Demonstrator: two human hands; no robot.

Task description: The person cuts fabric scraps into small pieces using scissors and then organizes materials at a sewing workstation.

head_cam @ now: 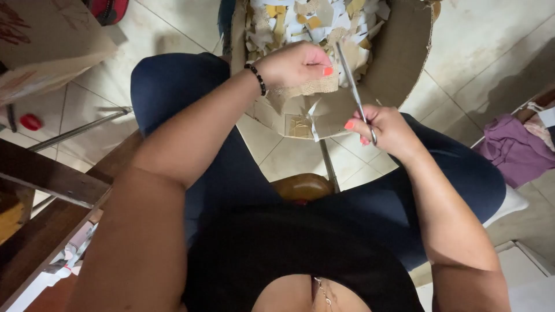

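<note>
Centrally, a strip of coarse tan burlap (306, 88) is pinched in the left hand (295, 63), whose fingers (321, 60) are curled tight over its upper edge. The right hand (384, 130) is closed through the handles of a pair of slim metal scissors (354, 92), whose blades are raised up and to the left beside the end of the strip; whether the blades are parted cannot be told. A dark beaded bracelet (255, 78) is worn on the left wrist.

The burlap is held just above the near rim of an open cardboard box (399, 63), which is set on the tiled floor (491, 40) between the knees and is filled with paper and card scraps (312, 20). The strip is judged light, limp and loosely woven, likely to fray and to sag where unsupported, so it is best gripped close to the cut line and kept taut. The scissors are stiff and thin and are best held by the loops.

Further out, a wooden bench (40, 173) is seen at the left, a red cap (30, 122) on the floor, and purple cloth (511, 147) at the right.
</note>
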